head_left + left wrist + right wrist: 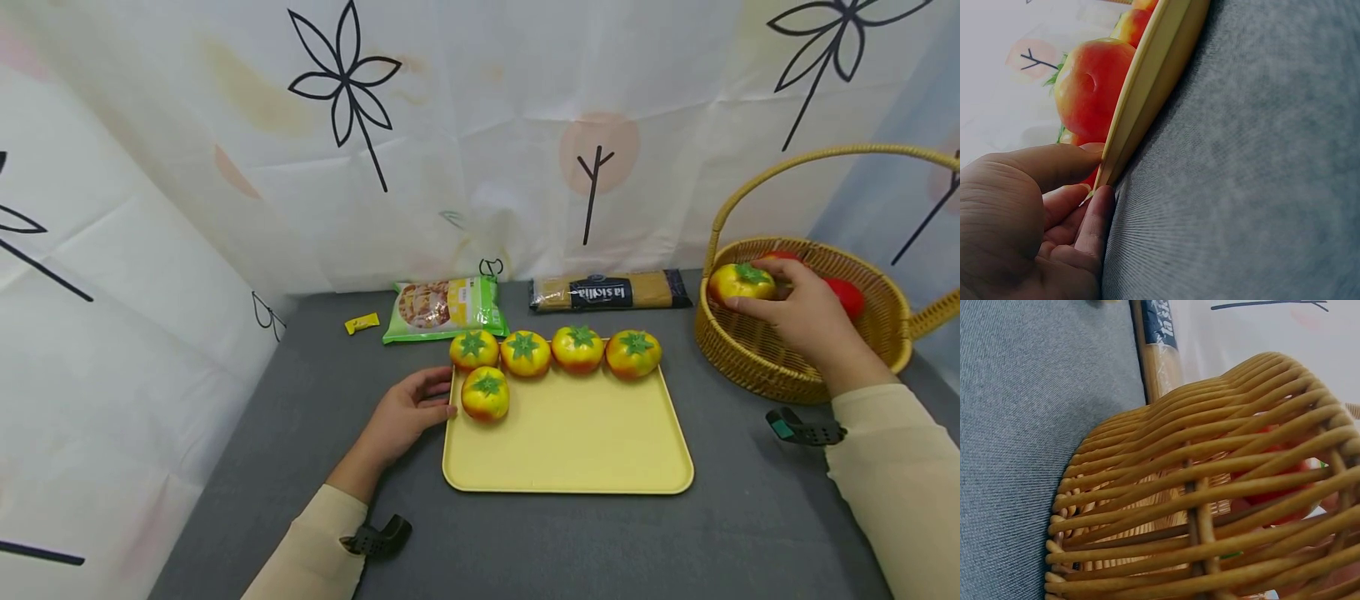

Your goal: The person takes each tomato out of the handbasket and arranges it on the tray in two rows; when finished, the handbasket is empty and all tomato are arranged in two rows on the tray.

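My left hand (pixel 401 417) pinches the left rim of a yellow tray (pixel 577 454), thumb on the rim and fingers against its outer side, as the left wrist view shows. Four yellow-red toy tomatoes with green star-shaped tops form a row along the tray's far edge, and another tomato (pixel 485 395) sits in front of the leftmost one. Over at the right, my right hand (pixel 813 321) holds a similar tomato (pixel 738 286) between thumb and fingers, inside the near-left rim of a wicker basket (pixel 757 367). Basket weave covers most of this hand in the right wrist view.
Red produce (pixel 846 297) lies in the basket, whose tall handle (pixel 825 150) arches over it. Behind the tray are a green snack bag (pixel 450 308) and a pasta pack (pixel 611 292). A small yellow packet (pixel 362 323) lies left of them. A printed curtain (pixel 465 125) hangs behind.
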{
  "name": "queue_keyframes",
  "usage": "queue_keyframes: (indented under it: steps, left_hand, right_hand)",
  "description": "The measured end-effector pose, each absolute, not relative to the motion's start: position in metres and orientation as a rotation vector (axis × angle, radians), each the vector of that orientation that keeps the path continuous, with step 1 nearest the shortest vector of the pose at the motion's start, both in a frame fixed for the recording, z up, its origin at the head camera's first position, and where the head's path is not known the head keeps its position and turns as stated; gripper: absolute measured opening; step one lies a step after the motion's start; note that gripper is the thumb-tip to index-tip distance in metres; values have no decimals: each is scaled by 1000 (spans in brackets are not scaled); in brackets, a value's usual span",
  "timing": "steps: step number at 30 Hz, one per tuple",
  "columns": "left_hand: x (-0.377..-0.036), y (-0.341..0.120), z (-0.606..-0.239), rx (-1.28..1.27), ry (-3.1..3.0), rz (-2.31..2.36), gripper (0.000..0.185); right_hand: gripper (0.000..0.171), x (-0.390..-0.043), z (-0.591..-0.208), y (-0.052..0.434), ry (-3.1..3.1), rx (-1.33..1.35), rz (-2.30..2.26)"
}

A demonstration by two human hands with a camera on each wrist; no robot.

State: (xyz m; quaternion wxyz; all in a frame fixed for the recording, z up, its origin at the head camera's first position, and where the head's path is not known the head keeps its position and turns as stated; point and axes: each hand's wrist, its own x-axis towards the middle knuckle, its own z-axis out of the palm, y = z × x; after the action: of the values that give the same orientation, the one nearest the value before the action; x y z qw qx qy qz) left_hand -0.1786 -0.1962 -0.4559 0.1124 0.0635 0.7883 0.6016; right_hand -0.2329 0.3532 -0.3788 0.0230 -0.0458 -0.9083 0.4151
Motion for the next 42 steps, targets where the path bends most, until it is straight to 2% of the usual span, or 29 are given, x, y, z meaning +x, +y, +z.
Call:
queue_keyframes:
  steps: [10,42]
  left_hand:
    - [-180,-197,-458,192,2309,1765,65]
    - [-179,-196,-458,179,2322,1763,64]
  right_hand:
    - [93,-224,-368,346,-2778,-128,1333]
    - [79,-184,-352,299,-2722,135,1289]
